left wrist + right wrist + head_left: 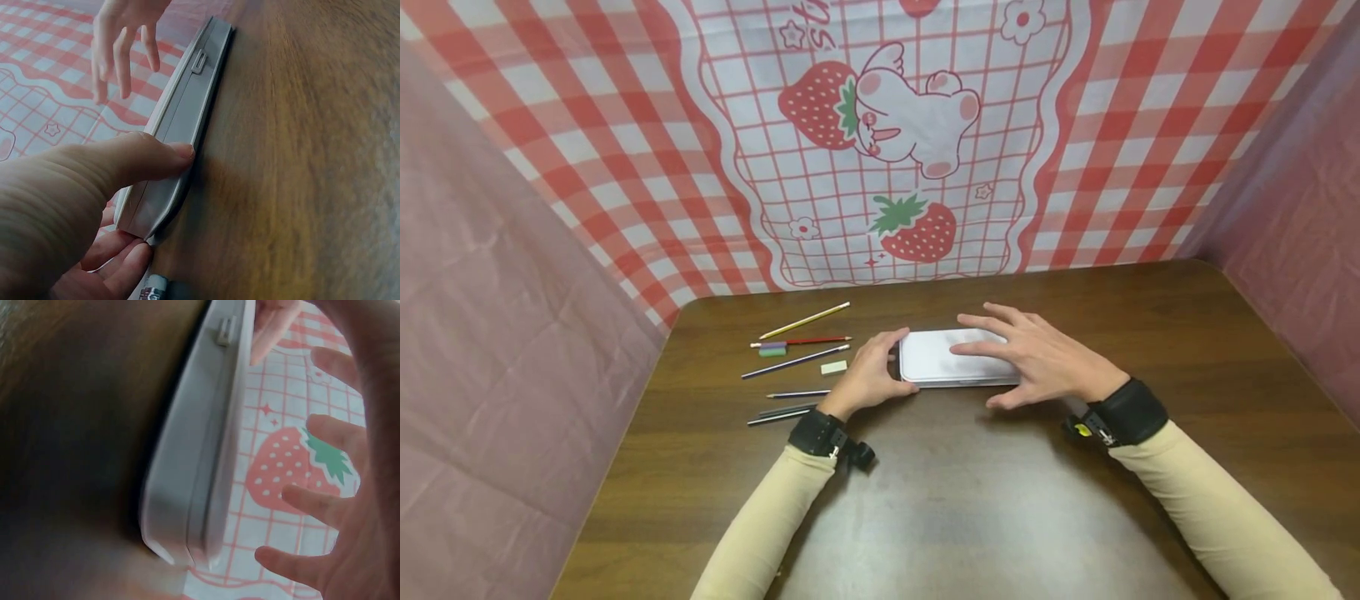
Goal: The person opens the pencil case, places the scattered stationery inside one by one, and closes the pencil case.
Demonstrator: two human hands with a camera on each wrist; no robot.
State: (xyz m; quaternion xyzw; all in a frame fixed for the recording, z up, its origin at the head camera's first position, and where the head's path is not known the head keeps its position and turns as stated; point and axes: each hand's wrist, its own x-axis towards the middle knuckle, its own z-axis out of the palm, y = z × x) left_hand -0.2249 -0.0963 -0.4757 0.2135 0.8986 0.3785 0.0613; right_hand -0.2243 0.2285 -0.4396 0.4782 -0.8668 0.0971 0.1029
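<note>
A closed white pencil case (925, 358) lies flat on the table, its long side towards me. My left hand (867, 375) grips its left end, the thumb along the front side and the other fingers round the end and back. In the left wrist view, that thumb presses the grey side wall, and a small latch (199, 61) shows farther along it. Over the right part of the lid, my right hand (1045, 358) is spread with its fingers apart. The right wrist view shows a gap between those fingers and the case (187, 450).
Left of the case lie a yellow pencil (805, 320), a red pencil (820, 340), several dark pencils (793, 363), a pale eraser (833, 367) and a small green and purple piece (772, 352). A strawberry-print cloth (917, 233) hangs behind the wooden table (940, 500).
</note>
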